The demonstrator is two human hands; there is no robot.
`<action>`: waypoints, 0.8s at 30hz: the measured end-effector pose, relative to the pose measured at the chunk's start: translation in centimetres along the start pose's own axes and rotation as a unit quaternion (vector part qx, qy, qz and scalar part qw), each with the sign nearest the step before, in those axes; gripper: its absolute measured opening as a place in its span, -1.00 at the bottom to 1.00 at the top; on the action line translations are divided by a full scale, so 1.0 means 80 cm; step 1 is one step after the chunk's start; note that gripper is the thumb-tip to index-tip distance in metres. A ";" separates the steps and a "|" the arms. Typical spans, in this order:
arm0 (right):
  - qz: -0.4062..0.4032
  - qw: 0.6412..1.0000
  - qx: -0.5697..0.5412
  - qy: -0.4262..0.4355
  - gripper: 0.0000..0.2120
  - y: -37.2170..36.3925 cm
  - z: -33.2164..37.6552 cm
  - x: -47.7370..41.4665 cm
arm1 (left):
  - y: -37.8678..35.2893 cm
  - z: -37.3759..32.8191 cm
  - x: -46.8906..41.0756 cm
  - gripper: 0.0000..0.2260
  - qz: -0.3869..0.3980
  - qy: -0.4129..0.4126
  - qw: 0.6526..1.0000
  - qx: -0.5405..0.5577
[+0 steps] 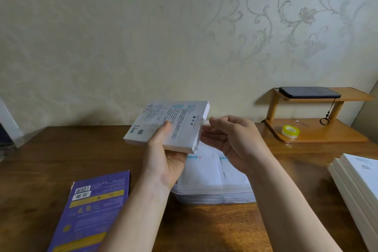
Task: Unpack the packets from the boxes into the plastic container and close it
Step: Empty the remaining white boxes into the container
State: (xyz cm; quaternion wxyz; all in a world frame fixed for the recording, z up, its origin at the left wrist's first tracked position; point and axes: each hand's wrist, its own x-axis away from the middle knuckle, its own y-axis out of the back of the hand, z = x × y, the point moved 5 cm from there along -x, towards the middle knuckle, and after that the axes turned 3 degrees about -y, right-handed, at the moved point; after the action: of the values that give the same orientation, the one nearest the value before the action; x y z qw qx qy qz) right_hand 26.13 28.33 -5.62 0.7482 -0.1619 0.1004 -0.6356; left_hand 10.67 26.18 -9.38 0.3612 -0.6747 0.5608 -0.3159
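Note:
My left hand [163,155] grips a flat white box [163,120] printed with small text and holds it up above the table, thumb on top. My right hand [229,139] is at the box's right end and pinches its white end flap [205,124] between thumb and fingers. Below both hands stands the clear plastic container [214,195], with white packets [202,170] lying flat inside it. I see no lid.
A purple box [90,210] lies at the front left of the wooden table [41,159]. A stack of white boxes [360,186] sits at the right edge. At the back right, a wooden shelf [313,131] carries a phone [308,92] and a tape roll [290,131].

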 end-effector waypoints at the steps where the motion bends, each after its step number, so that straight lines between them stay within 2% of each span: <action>1: 0.003 1.000 -0.007 -0.003 -0.83 0.000 -0.001 -0.001 | 0.001 0.000 0.000 -0.65 -0.009 0.003 1.000 0.004; 8: 0.027 0.997 -0.058 -0.030 -0.89 -0.004 -0.004 0.000 | 0.002 0.002 0.001 -0.69 -0.034 0.010 0.999 0.023; 13: 0.043 0.995 -0.074 -0.046 -0.72 -0.003 -0.007 -0.001 | 0.001 0.002 0.002 -0.67 -0.033 0.013 0.999 0.028; 17: 0.045 0.993 -0.087 -0.067 -0.82 -0.005 -0.006 0.004 | -0.001 0.001 0.003 -0.65 -0.024 0.014 0.999 0.029; 24: 0.020 0.984 -0.142 -0.106 -0.86 -0.005 -0.011 0.008 | -0.001 -0.001 0.003 -0.65 -0.017 0.015 0.999 0.028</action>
State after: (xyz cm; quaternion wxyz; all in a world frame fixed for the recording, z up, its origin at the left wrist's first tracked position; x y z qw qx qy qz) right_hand 25.56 27.58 -6.27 0.7368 -0.3310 0.1126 -0.5787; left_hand 10.71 25.97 -9.25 0.3657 -0.6688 0.5461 -0.3476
